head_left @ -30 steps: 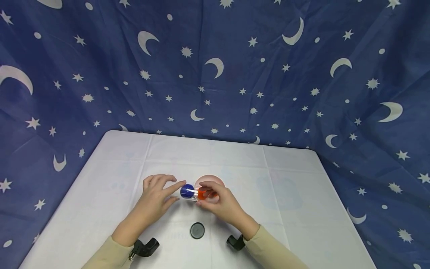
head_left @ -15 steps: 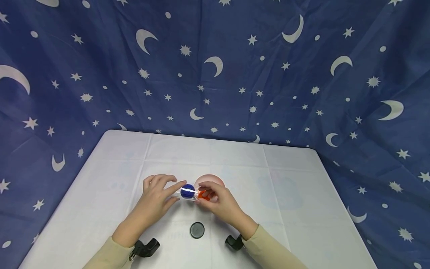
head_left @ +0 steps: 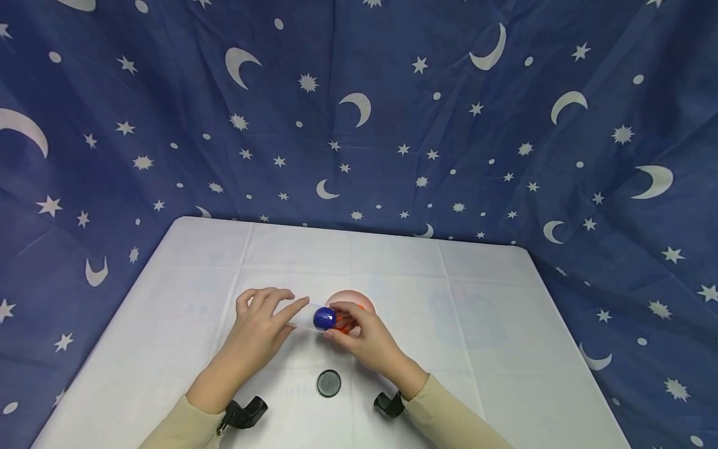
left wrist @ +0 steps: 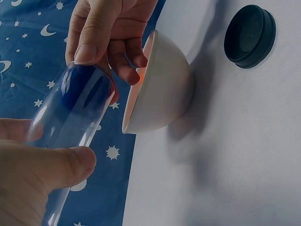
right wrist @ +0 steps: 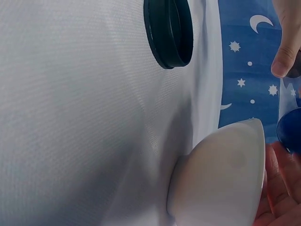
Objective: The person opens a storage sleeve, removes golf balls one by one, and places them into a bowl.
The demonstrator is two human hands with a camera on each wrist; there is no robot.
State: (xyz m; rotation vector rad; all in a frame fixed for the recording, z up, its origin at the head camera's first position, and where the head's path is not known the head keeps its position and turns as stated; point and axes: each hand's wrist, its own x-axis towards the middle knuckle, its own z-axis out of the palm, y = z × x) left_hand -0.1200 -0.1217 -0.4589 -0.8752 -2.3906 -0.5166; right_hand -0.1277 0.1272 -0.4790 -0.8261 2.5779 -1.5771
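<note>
Both hands (head_left: 263, 321) on clear tube (left wrist: 70, 122)

1. The tube (left wrist: 77, 117) is clear, glossy plastic, smooth enough to catch reflections.
2. The blue ball (head_left: 323, 318) inside looks shiny.
3. The bowl (left wrist: 162, 87) has a smooth, matt, pale finish (plastic or ceramic, hard to tell).
4. The dark lid (left wrist: 249, 35) is matt plastic.
5. The tablecloth (right wrist: 84, 122) is white, finely woven cloth.
6. The backdrop (head_left: 392, 112) is creased, printed blue fabric.
</note>
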